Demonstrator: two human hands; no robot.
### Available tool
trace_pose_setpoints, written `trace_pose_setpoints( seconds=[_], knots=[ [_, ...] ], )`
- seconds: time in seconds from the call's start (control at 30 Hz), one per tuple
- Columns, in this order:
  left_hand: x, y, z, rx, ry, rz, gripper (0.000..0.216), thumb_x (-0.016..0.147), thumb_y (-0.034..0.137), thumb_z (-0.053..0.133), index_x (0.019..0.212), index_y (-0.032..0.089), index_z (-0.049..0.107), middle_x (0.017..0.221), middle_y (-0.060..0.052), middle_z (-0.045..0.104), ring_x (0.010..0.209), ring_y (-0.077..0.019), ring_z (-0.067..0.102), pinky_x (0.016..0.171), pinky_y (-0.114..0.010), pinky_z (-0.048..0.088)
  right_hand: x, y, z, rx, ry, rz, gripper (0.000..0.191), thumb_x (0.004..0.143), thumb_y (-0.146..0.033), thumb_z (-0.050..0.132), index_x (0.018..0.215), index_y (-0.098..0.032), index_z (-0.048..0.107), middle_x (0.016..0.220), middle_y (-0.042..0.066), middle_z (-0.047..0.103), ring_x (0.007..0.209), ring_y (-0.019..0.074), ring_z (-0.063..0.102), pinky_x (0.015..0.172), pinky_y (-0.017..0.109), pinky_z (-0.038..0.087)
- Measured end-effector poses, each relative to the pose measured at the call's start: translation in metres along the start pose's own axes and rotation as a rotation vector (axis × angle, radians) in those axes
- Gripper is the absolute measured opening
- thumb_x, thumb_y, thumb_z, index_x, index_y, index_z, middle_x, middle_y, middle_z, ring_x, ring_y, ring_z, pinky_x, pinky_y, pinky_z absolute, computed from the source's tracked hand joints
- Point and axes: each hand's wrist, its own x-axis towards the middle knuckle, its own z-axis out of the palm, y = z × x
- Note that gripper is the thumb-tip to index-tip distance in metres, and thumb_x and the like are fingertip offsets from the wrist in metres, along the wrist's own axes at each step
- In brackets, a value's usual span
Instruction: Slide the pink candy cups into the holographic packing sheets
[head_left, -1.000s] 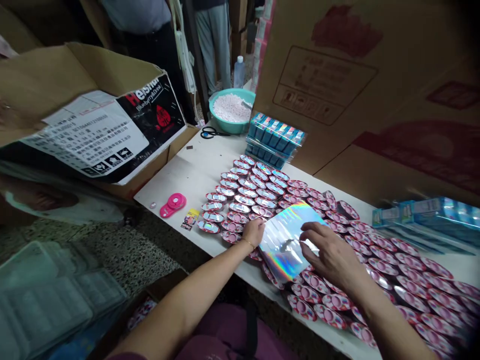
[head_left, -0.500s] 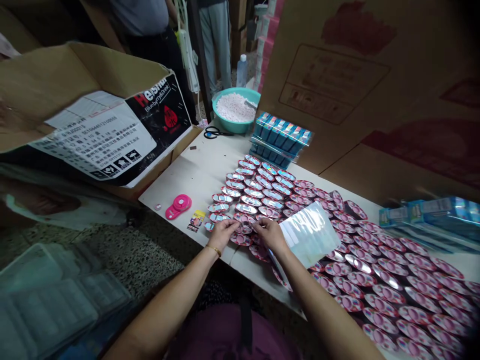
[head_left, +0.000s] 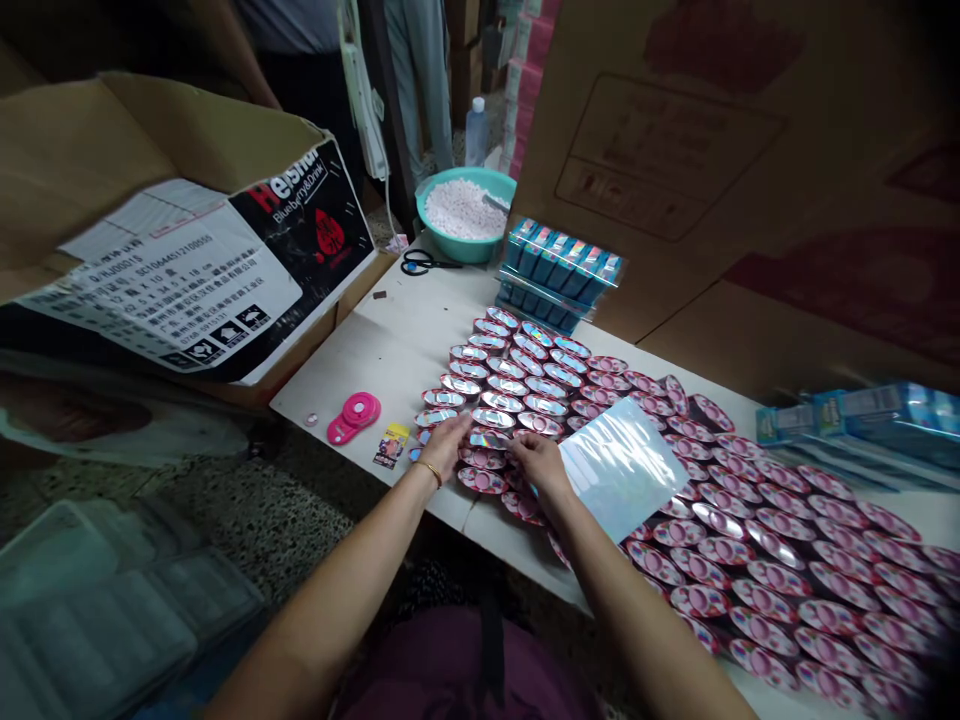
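Rows of small oval-topped packs (head_left: 757, 630) in red and pink cover the table. Toward the back left, their tops carry shiny silvery ovals; farther right, pink round pieces show in them. Between my hands, a shiny oval sticker (head_left: 489, 439) lies over the top of one pack. My left hand (head_left: 448, 447) is closed at its left end, fingertips on the edge. At the right end my right hand (head_left: 537, 461) pinches, its fingertips partly hidden. A glossy translucent sheet (head_left: 626, 468) rests on packs beside my right wrist; I cannot tell whether that hand also holds it.
A pink round dispenser (head_left: 355, 416) and a small printed card (head_left: 391, 446) lie left of the packs. Black scissors (head_left: 424, 263) and a turquoise basin (head_left: 461, 248) of white pieces stand behind. Cardboard boxes (head_left: 712, 130) border the table, with blue boxes (head_left: 555, 265) nearby.
The pack top between my hands showed pink and now looks shiny. My left hand has shifted slightly up, its fingers flatter. The view has moved a little.
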Motion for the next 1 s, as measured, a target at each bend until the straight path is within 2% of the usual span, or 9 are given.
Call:
trace_pose_setpoints(
  seconds=[0.1, 0.17, 0.27, 0.37, 0.43, 0.67, 0.8, 0.93, 1.0],
  knots=[
    [0.006, -0.006, 0.000, 0.109, 0.025, 0.098, 0.046, 0.052, 0.022, 0.074, 0.091, 0.014, 0.052, 0.064, 0.004, 0.055, 0.053, -0.0055, 0.049, 0.052, -0.018, 0.037, 0.001, 0.001, -0.001, -0.030, 0.015, 0.011, 0.029, 0.066, -0.045, 0.055, 0.057, -0.017, 0.054, 0.045, -0.004, 0.050, 0.040, 0.0086, 0.040, 0.042, 0.021, 0.030],
    [0.013, -0.009, 0.000, 0.218, 0.076, 0.163, 0.041, 0.054, 0.016, 0.070, 0.090, 0.014, 0.051, 0.062, 0.005, 0.053, 0.053, -0.0059, 0.049, 0.054, -0.019, 0.038, 0.003, 0.001, 0.000, -0.110, 0.042, 0.003, 0.029, 0.066, -0.044, 0.054, 0.056, -0.017, 0.056, 0.047, -0.002, 0.052, 0.042, 0.0099, 0.043, 0.043, 0.021, 0.031],
    [0.022, -0.009, 0.002, 0.531, 0.188, 0.291, 0.029, 0.060, 0.012, 0.062, 0.087, 0.015, 0.053, 0.060, 0.005, 0.053, 0.055, -0.0079, 0.050, 0.057, -0.020, 0.038, 0.006, -0.001, 0.002, -0.292, 0.102, -0.020, 0.026, 0.069, -0.040, 0.051, 0.059, -0.017, 0.059, 0.052, 0.000, 0.057, 0.049, 0.0118, 0.049, 0.047, 0.021, 0.032],
    [0.027, -0.008, 0.006, 0.875, 0.301, 0.395, 0.026, 0.063, 0.009, 0.058, 0.087, 0.017, 0.054, 0.062, 0.003, 0.056, 0.060, -0.0104, 0.053, 0.061, -0.022, 0.039, 0.006, -0.006, 0.006, -0.494, 0.148, -0.018, 0.022, 0.071, -0.035, 0.049, 0.064, -0.019, 0.062, 0.059, 0.001, 0.060, 0.056, 0.0130, 0.052, 0.051, 0.022, 0.033],
    [0.027, -0.009, 0.008, 1.006, 0.336, 0.431, 0.025, 0.065, 0.010, 0.057, 0.089, 0.017, 0.054, 0.065, 0.002, 0.059, 0.063, -0.0115, 0.054, 0.064, -0.024, 0.040, 0.005, -0.008, 0.007, -0.607, 0.159, -0.011, 0.021, 0.073, -0.034, 0.049, 0.067, -0.019, 0.063, 0.064, 0.002, 0.062, 0.060, 0.0137, 0.053, 0.053, 0.022, 0.032],
    [0.022, -0.016, 0.012, 1.242, 0.328, 0.553, 0.023, 0.072, 0.012, 0.052, 0.094, 0.018, 0.053, 0.072, -0.001, 0.060, 0.073, -0.0152, 0.056, 0.070, -0.027, 0.041, 0.004, -0.013, 0.011, -0.829, 0.123, 0.032, 0.022, 0.078, -0.034, 0.046, 0.077, -0.020, 0.062, 0.079, 0.005, 0.064, 0.074, 0.0165, 0.057, 0.059, 0.024, 0.036],
    [0.021, -0.015, 0.013, 1.326, 0.330, 0.647, 0.027, 0.070, 0.011, 0.054, 0.096, 0.018, 0.050, 0.093, -0.006, 0.056, 0.089, -0.0178, 0.053, 0.079, -0.030, 0.041, 0.007, -0.021, 0.007, -0.965, 0.089, 0.045, 0.023, 0.078, -0.035, 0.048, 0.090, -0.018, 0.059, 0.087, 0.009, 0.064, 0.080, 0.0195, 0.058, 0.063, 0.026, 0.039],
    [0.022, -0.012, 0.010, 1.324, 0.339, 0.630, 0.027, 0.070, 0.009, 0.052, 0.095, 0.017, 0.049, 0.094, -0.007, 0.054, 0.090, -0.0180, 0.052, 0.080, -0.031, 0.042, 0.014, -0.028, 0.004, -1.059, 0.027, -0.050, 0.025, 0.079, -0.034, 0.050, 0.096, -0.018, 0.056, 0.092, 0.010, 0.063, 0.083, 0.0207, 0.059, 0.066, 0.027, 0.040],
    [0.020, -0.009, 0.009, 1.340, 0.349, 0.629, 0.027, 0.070, 0.010, 0.053, 0.096, 0.017, 0.050, 0.094, -0.007, 0.054, 0.090, -0.0184, 0.051, 0.081, -0.032, 0.042, 0.021, -0.030, 0.003, -1.055, 0.006, -0.011, 0.028, 0.075, -0.036, 0.055, 0.095, -0.017, 0.057, 0.091, 0.011, 0.063, 0.083, 0.0222, 0.059, 0.066, 0.028, 0.040]
  ],
)
